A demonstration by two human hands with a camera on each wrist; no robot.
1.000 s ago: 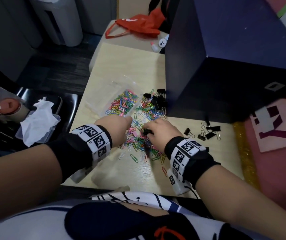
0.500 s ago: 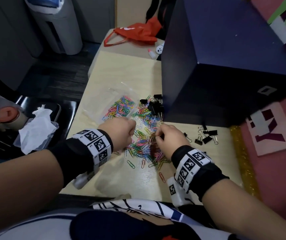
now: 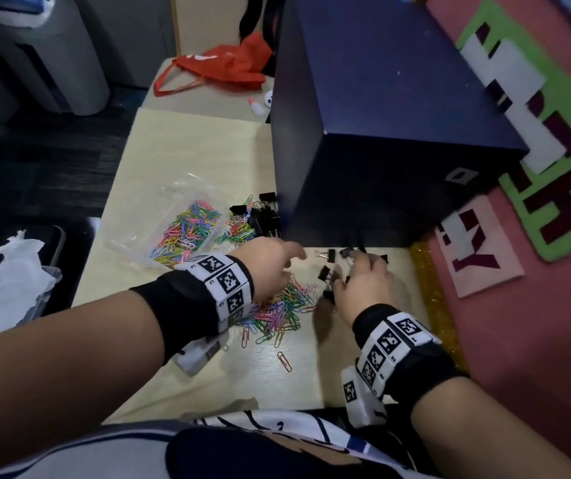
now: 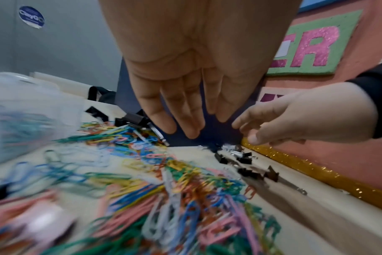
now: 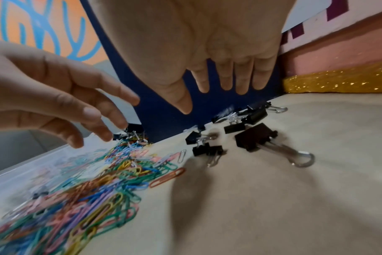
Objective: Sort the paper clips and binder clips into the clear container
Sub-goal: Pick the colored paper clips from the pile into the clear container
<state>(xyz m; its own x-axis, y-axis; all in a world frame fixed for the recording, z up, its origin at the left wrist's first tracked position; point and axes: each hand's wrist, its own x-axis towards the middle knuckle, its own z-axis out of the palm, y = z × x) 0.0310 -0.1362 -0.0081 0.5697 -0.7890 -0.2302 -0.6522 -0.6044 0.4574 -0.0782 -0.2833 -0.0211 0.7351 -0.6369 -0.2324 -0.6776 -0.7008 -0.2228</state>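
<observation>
A pile of coloured paper clips (image 3: 277, 311) lies on the pale table (image 3: 187, 157), under my left wrist. More paper clips fill the clear plastic container (image 3: 187, 229) at the left. Black binder clips (image 3: 263, 219) are heaped against the dark blue box. A few loose binder clips (image 3: 325, 271) lie between my hands. My left hand (image 3: 277, 261) hovers with straight fingers (image 4: 185, 120) and holds nothing. My right hand (image 3: 363, 281) hangs over the loose binder clips (image 5: 257, 138), fingers (image 5: 225, 81) spread and empty.
A big dark blue box (image 3: 363, 140) stands on the table right behind the clips. A gold glitter strip (image 3: 429, 281) and a pink board (image 3: 519, 340) border the table's right edge. White tissue (image 3: 11, 285) sits off the table to the left, a red bag (image 3: 228, 67) far back.
Both hands have shifted right, from over the coloured pile to the loose binder clips. The right hand, curled on something small before, now has its fingers spread.
</observation>
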